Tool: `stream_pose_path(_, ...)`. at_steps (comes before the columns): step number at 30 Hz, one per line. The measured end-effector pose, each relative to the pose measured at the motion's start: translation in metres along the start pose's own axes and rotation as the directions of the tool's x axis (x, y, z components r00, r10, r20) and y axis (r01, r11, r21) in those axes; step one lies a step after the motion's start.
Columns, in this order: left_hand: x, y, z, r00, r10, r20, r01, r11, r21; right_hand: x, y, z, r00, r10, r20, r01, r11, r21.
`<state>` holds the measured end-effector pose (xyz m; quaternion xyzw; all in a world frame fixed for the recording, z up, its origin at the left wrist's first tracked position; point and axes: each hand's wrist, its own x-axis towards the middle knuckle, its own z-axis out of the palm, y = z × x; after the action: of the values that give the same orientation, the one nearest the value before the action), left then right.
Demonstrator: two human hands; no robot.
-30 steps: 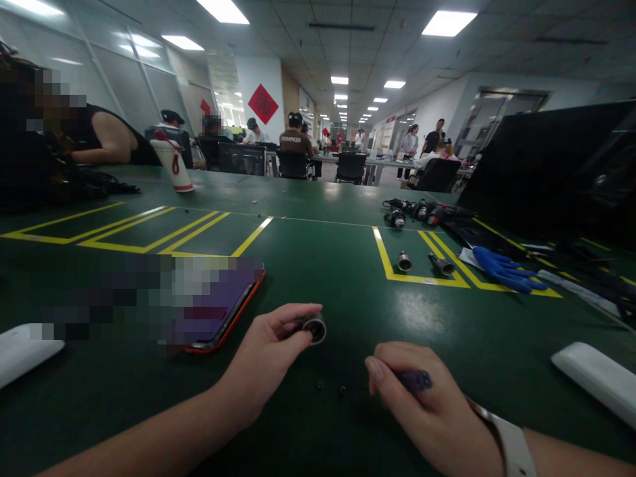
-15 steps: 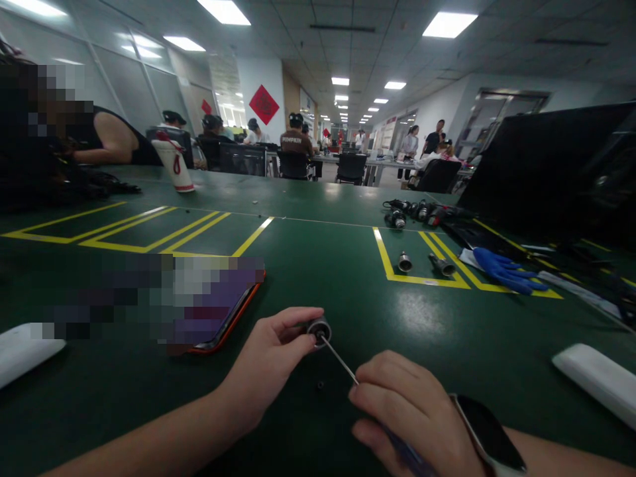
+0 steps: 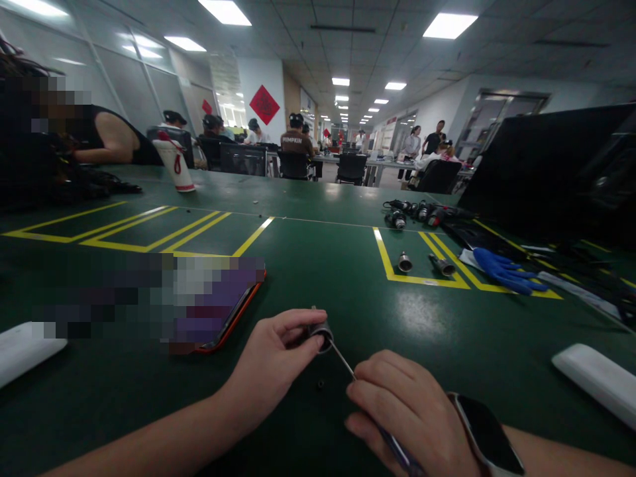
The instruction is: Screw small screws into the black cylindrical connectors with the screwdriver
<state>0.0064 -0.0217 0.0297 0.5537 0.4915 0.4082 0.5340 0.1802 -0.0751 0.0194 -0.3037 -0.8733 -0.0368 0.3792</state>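
Between the thumb and fingers of my left hand (image 3: 278,354) is a small grey metal cup-shaped part (image 3: 320,331), its hollow end facing down toward me. My right hand (image 3: 402,404), with a watch (image 3: 487,424) on the wrist, is closed round the handle of a screwdriver (image 3: 342,360). The thin shaft points up and left, and its tip goes into the mouth of the metal part, where it is hidden. A tiny dark ring-like piece (image 3: 320,383) lies on the green table below the metal part.
Two similar metal parts (image 3: 404,262) lie within yellow tape at the right, near a blue glove (image 3: 509,270). A phone (image 3: 233,311) lies at left, a paper cup (image 3: 175,165) farther back. White objects (image 3: 596,381) flank the sides; a dark monitor (image 3: 551,165) stands right.
The metal part has tilted, its open end turning downward. My right hand and the screwdriver have shifted slightly left, the tip still inside the part.
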Motion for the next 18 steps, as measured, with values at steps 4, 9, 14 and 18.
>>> stream_pose_path(4, 0.0004, -0.0016, -0.0007, 0.999, 0.042, -0.003, -0.042, 0.998, 0.041, -0.0028, -0.0011, 0.0034, 1.000, -0.014, -0.008, 0.014, 1.000, -0.011)
stream_pose_path(9, 0.0003, -0.0010, -0.0008, 0.997, 0.075, -0.011, -0.074, 0.995, 0.072, -0.0036, -0.0029, 0.0041, 0.999, -0.022, -0.023, 0.021, 0.999, -0.029)
stream_pose_path(14, 0.0006, 0.0000, 0.0010, 0.996, 0.077, -0.032, -0.075, 0.995, 0.060, -0.0031, -0.0045, 0.0041, 0.999, -0.021, -0.025, 0.019, 0.998, -0.064)
stream_pose_path(18, 0.0006, -0.0010, 0.0015, 0.996, 0.080, -0.023, -0.079, 0.996, 0.050, -0.0030, -0.0062, 0.0041, 0.999, -0.008, -0.052, 0.003, 0.995, -0.097)
